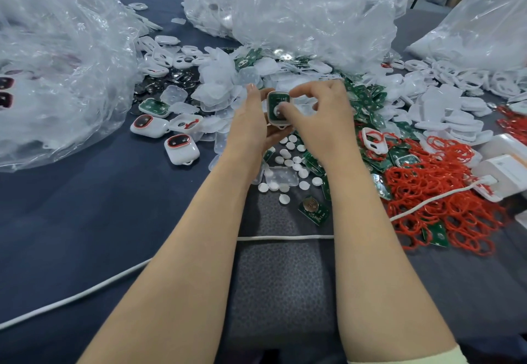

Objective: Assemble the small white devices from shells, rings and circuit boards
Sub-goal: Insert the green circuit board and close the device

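Note:
My left hand (251, 124) cradles a small white shell (278, 108) with a green circuit board seated inside it, held upright over the middle of the table. The fingertips of my right hand (319, 115) press on the round part of the board from the right. Two finished white devices (181, 149) with red-ringed windows lie to the left. Loose green boards (313, 210), small white discs (288, 161) and a heap of red rings (445, 192) lie around my hands.
Large clear plastic bags (57, 58) full of parts stand at the left, back and right. White shells (456, 112) and translucent covers (216, 84) are piled behind my hands. A white cable (285, 237) crosses the blue cloth under my forearms. White boxes (504, 170) sit far right.

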The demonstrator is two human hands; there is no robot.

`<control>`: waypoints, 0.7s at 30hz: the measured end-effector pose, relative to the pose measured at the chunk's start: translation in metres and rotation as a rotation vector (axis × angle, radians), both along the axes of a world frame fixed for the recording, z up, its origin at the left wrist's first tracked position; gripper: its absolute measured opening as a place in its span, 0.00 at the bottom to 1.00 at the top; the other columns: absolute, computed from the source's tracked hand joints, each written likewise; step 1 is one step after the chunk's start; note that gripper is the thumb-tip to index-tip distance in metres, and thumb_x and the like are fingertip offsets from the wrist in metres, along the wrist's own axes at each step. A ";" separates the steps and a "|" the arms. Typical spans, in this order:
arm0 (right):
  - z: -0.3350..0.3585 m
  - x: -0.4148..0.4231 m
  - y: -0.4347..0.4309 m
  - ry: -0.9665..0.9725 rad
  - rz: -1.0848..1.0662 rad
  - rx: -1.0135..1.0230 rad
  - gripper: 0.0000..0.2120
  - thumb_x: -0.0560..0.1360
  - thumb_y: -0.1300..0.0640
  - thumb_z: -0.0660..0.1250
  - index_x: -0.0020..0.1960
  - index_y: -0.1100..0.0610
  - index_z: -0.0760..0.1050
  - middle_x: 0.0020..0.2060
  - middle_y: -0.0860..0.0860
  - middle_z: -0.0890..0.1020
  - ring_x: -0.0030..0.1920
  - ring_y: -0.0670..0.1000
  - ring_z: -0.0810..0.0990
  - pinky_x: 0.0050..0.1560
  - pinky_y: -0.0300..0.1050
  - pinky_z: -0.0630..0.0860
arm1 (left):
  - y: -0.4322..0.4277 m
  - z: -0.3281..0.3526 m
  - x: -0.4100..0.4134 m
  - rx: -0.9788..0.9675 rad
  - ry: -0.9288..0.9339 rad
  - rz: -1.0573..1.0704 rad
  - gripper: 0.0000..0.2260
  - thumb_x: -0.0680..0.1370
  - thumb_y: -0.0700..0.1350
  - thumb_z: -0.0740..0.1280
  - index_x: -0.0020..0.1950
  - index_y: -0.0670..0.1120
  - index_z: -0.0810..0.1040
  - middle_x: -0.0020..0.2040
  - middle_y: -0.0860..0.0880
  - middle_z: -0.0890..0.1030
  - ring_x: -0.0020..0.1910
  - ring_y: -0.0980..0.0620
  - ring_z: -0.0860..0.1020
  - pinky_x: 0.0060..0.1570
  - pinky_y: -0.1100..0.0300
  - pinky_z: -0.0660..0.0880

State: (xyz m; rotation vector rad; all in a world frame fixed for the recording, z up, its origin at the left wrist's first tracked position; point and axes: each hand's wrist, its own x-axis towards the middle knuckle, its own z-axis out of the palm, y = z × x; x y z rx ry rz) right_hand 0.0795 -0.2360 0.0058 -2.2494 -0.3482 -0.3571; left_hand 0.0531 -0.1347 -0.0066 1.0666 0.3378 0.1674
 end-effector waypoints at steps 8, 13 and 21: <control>-0.007 0.002 0.007 0.030 -0.020 -0.074 0.15 0.73 0.52 0.71 0.58 0.55 0.76 0.58 0.54 0.70 0.58 0.52 0.72 0.55 0.36 0.64 | -0.004 -0.004 0.000 0.165 -0.046 -0.009 0.13 0.84 0.48 0.53 0.46 0.50 0.74 0.47 0.43 0.79 0.41 0.51 0.78 0.34 0.63 0.78; -0.008 0.005 0.003 0.118 0.017 -0.010 0.16 0.73 0.55 0.71 0.57 0.56 0.72 0.56 0.53 0.70 0.51 0.47 0.69 0.45 0.32 0.61 | -0.007 -0.008 0.002 0.252 -0.047 0.003 0.11 0.84 0.48 0.54 0.50 0.49 0.74 0.45 0.48 0.78 0.41 0.52 0.78 0.38 0.61 0.78; -0.002 0.006 -0.005 0.136 0.096 0.159 0.08 0.75 0.58 0.69 0.47 0.54 0.69 0.38 0.45 0.72 0.37 0.42 0.70 0.38 0.30 0.69 | -0.004 -0.006 0.001 0.148 -0.031 -0.005 0.14 0.84 0.48 0.53 0.45 0.50 0.75 0.44 0.45 0.81 0.41 0.51 0.80 0.38 0.61 0.80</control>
